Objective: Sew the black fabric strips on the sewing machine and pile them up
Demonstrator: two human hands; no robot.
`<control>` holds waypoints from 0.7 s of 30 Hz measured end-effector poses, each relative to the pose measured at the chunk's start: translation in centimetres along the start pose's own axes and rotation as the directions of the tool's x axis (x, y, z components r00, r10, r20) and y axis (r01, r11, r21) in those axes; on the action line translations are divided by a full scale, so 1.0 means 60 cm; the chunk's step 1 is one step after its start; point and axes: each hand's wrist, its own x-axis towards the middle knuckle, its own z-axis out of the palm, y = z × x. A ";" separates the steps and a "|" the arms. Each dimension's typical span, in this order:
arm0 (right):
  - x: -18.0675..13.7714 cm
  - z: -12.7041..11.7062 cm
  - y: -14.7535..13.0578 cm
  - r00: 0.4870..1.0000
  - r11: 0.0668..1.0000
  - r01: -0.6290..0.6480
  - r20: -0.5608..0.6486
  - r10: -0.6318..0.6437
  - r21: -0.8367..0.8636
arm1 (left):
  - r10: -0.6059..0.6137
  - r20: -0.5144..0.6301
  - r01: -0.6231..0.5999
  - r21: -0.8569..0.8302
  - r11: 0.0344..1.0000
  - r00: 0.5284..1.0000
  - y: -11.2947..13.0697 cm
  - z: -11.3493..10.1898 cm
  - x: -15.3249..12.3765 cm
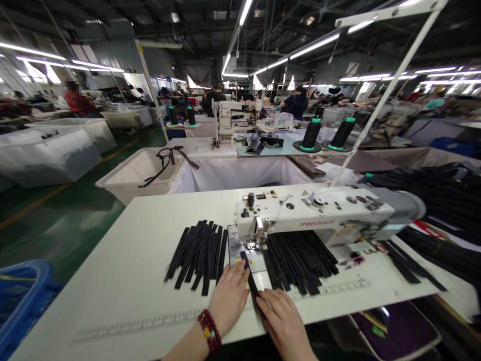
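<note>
A narrow black strip runs from the table's front edge up to the presser foot of a white sewing machine. My left hand, with a dark red bead bracelet at its wrist, has its fingertips and thumb at the strip just before the foot. Lower down, my right hand closes its fingers around the strip's near part. A pile of black strips lies left of the needle area. Another pile of black strips lies under the machine arm. The strip's lowest end is hidden by my right hand.
A printed ruler scale crosses the front of the white table. Small pink-handled snips rest right of the piles. Behind stand a lined bin and black thread cones. A blue basket is at left.
</note>
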 end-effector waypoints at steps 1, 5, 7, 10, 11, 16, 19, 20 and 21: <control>0.001 0.007 0.001 1.000 0.999 0.019 0.009 -0.019 -0.027 | -0.003 0.002 0.003 0.010 1.000 1.000 -0.007 0.000 0.004; 0.007 0.039 0.003 0.999 0.997 -0.014 -0.036 0.011 -0.078 | -0.002 -0.004 0.002 0.031 1.000 1.000 -0.035 0.005 0.023; 0.013 0.052 0.004 0.997 0.997 -0.041 -0.073 0.037 -0.063 | 0.009 0.000 -0.009 0.038 0.999 1.000 -0.047 0.006 0.032; 0.025 0.062 0.006 0.993 0.998 -0.063 -0.104 0.062 -0.013 | 0.041 0.003 -0.041 0.043 0.998 0.999 -0.062 0.008 0.043; 0.029 0.062 0.006 0.991 0.998 -0.070 -0.110 0.070 0.002 | 0.053 0.004 -0.053 0.043 0.998 0.999 -0.066 0.008 0.046; 0.043 0.050 0.005 0.991 0.992 -0.124 -0.043 0.125 0.023 | 0.068 0.009 -0.068 0.053 0.996 0.998 -0.074 0.010 0.057; 0.047 0.042 0.004 0.985 0.984 -0.171 0.017 0.171 0.043 | 0.057 0.000 -0.057 0.060 0.997 0.998 -0.074 0.012 0.060; 0.047 0.040 0.003 0.983 0.982 -0.181 0.029 0.180 0.049 | 0.055 -0.003 -0.055 0.064 0.996 0.998 -0.074 0.012 0.061; 0.047 0.040 0.003 0.982 0.981 -0.188 0.039 0.186 0.055 | 0.053 -0.005 -0.053 0.068 0.996 0.999 -0.073 0.013 0.062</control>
